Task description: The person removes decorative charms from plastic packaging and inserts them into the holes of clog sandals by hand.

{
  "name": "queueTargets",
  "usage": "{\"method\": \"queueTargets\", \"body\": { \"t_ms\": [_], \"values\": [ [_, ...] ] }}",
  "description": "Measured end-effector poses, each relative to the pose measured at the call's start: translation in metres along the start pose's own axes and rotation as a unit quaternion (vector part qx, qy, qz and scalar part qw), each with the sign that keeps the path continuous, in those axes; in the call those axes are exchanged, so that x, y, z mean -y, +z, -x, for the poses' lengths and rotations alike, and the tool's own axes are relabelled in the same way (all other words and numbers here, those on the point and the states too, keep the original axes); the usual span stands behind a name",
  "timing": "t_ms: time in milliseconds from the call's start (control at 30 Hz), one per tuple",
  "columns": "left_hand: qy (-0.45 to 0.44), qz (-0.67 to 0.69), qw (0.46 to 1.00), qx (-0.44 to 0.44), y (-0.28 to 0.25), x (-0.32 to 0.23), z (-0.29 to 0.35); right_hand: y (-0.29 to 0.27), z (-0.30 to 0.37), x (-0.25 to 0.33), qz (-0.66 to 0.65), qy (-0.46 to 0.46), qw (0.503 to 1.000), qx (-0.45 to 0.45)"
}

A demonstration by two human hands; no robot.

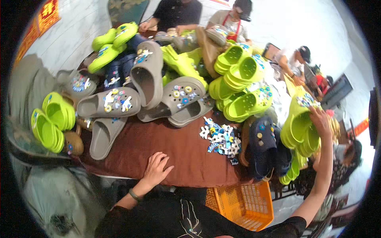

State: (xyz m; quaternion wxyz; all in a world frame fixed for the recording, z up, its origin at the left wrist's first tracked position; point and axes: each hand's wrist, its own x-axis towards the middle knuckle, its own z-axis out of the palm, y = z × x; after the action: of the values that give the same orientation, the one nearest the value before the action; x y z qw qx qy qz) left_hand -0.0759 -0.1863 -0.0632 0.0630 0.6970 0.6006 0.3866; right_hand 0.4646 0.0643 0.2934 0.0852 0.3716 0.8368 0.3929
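Note:
My left hand (157,170) lies on the brown tablecloth (131,144) near the front edge, fingers stretched out and nothing in it. At the far right my right arm is stretched out, and my right hand (320,121) grips a lime-green clog (294,126) by its side. That clog sits with other green clogs and carries charms on its toe; my palm is turned from view. Between my hands lies a loose heap of small white, blue and yellow shoe charms (222,139). A dark navy clog (262,146) stands between this heap and the green clogs.
Grey clogs (113,102) with charms cover the middle left, with lime-green clogs (53,119) beyond the left end. More green clogs (242,87) are stacked at the back. An orange basket (254,208) is below the front edge. Several people work across and to the right.

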Motion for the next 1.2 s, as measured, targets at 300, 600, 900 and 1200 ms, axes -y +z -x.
{"method": "queueTargets", "body": {
  "t_ms": [300,600,900,1200],
  "values": [
    [-0.001,0.006,1.000,0.008,-0.009,0.004,0.004,0.219,-0.004,-0.013,0.054,0.003,0.989,0.138],
    [0.007,0.043,0.999,-0.012,0.006,0.010,0.015,0.097,-0.157,0.058,-0.058,-0.062,0.994,-0.075],
    [0.018,0.037,0.999,-0.020,0.011,0.016,0.021,-0.041,-0.129,0.090,-0.120,0.009,0.979,-0.167],
    [0.059,0.129,0.988,-0.055,0.028,0.027,0.020,-0.241,-0.317,0.440,-0.364,-0.347,0.820,-0.272]
  ]
}}
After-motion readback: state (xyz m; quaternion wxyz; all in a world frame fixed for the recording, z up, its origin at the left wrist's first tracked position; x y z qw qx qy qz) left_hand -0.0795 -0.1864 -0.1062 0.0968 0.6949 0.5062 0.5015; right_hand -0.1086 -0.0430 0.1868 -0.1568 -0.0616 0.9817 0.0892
